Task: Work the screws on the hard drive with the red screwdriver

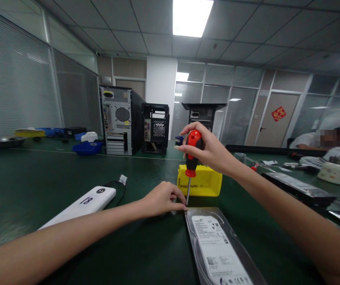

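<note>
My right hand (207, 148) is wrapped around the red and black handle of a screwdriver (191, 160), which stands almost upright, shaft down. Its tip meets the far left corner of a hard drive (217, 245) lying label up on the green table. At that same corner, my left hand (165, 199) pinches thumb and forefinger together close beside the tip. Whatever is between those fingers is too small or hidden to make out. Just behind the drive, a yellow plastic bin (210, 182) rests on its side, partly covered by the screwdriver.
A white power bank (84, 206) marked 18 lies left, beside my left forearm. Computer cases (118, 118) stand at the back, near a blue tray (87, 148). To the right are another drive-like device (299, 188), a cream jar (333, 172) and a seated person (306, 140).
</note>
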`<state>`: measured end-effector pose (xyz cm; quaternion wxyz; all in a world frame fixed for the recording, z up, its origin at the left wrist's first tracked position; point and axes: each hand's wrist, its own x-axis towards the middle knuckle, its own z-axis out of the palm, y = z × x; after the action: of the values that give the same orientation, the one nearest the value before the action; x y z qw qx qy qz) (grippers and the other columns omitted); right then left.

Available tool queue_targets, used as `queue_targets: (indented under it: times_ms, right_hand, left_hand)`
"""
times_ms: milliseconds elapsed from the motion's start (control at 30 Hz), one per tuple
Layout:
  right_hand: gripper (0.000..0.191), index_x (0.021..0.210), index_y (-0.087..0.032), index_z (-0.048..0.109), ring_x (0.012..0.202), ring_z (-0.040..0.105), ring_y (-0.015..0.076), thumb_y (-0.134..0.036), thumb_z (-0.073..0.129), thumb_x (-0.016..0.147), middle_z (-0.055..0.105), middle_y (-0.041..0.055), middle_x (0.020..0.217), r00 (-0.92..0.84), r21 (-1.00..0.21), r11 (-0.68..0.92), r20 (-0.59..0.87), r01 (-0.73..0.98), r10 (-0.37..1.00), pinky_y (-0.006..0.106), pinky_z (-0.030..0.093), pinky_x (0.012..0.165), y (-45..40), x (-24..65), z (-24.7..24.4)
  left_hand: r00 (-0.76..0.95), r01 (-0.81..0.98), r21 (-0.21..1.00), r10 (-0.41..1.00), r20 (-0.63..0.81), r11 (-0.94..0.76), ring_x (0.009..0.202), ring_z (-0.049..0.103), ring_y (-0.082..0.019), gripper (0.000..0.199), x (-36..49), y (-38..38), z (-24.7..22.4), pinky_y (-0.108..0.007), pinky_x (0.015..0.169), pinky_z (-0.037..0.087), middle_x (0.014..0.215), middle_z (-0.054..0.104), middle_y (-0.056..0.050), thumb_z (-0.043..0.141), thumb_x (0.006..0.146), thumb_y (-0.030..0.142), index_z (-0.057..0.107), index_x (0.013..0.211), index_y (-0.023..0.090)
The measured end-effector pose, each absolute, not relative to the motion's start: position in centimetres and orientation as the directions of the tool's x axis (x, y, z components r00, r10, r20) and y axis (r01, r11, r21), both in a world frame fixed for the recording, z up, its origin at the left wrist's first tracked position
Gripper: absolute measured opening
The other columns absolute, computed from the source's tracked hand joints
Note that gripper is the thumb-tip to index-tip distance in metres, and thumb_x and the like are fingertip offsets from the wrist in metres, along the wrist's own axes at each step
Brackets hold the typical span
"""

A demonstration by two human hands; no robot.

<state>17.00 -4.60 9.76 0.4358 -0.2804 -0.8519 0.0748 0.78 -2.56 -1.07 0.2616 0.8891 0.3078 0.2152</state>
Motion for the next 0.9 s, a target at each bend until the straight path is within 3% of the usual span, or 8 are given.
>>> queue_targets:
  times_ms: [133,433,600,900]
  right_hand:
    - [0.031,0.097,-0.021,0.046,0.064,0.049,0.0107,-0.036,0.06,0.074,0.049,0.0004,0.086,-0.448,-0.326,0.838,0.729,0.437,0.517,0.026,0.044,0.058,-4.37,16.98,9.72]
    - [0.032,0.099,-0.022,0.044,0.07,0.053,0.0136,-0.037,0.058,0.075,0.05,0.002,0.09,-0.444,-0.413,0.821,0.696,0.395,0.564,0.029,0.046,0.061,-4.14,16.87,9.5]
    - [0.029,0.098,-0.021,0.046,0.082,0.053,0.0165,-0.034,0.059,0.075,0.05,0.0033,0.095,-0.435,-0.358,0.844,0.736,0.399,0.519,0.032,0.045,0.071,-4.43,16.57,9.66]
    - [0.031,0.099,-0.021,0.046,0.081,0.053,0.0162,-0.036,0.059,0.075,0.05,0.0034,0.095,-0.435,-0.374,0.833,0.722,0.408,0.537,0.032,0.045,0.069,-4.54,16.49,9.67]
  left_hand:
    - [0.722,0.444,0.584,0.657,0.216,-0.68,0.069,0.055,-0.012,0.022,0.77,-2.46,-1.03,-0.02,0.062,0.039,0.078,0.065,-0.002,0.062,0.073,0.035,0.068,0.08,0.015]
    - [0.725,0.466,0.544,0.654,0.217,-0.698,0.065,0.053,-0.011,0.024,0.79,-2.51,-1.0,-0.019,0.058,0.036,0.076,0.065,-0.002,0.061,0.073,0.037,0.068,0.082,0.016]
    - [0.725,0.486,0.503,0.651,0.225,-0.715,0.059,0.049,-0.01,0.026,0.69,-2.6,-0.79,-0.018,0.054,0.033,0.073,0.063,0.0,0.06,0.073,0.04,0.068,0.081,0.016]
    - [0.721,0.495,0.49,0.654,0.228,-0.717,0.06,0.049,-0.01,0.026,0.64,-2.59,-0.99,-0.018,0.053,0.031,0.073,0.063,0.0,0.06,0.074,0.04,0.068,0.082,0.017]
